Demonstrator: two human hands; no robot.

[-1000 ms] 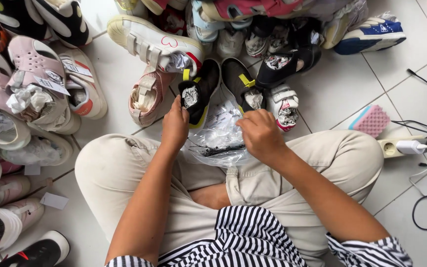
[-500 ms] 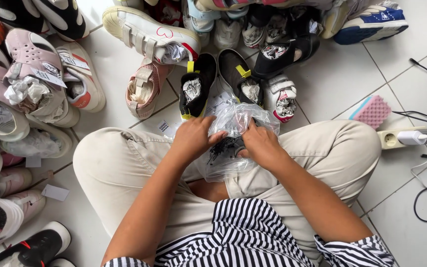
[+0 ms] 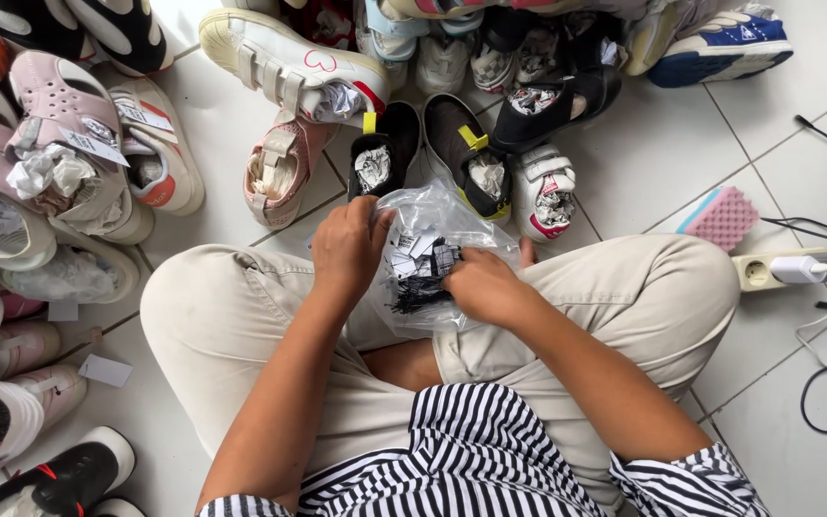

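Ahead of you: black slip-on shoes with yellow tabs (image 3: 428, 153) block reach; bare white tiled floor (image 3: 662, 158) opens right, before pink sponge (image 3: 723, 217).

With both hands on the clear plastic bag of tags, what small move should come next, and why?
Probably the right hand should draw one tag out. The left hand pinches the top edge of the clear plastic bag, holding it up over the lap, and the right hand's fingers reach into the small black-and-white tags inside.

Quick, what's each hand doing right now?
Left hand: closed, pinching the upper edge of the clear plastic bag of small tags.
Right hand: on the bag's open side, fingers in it; grip cannot be told.
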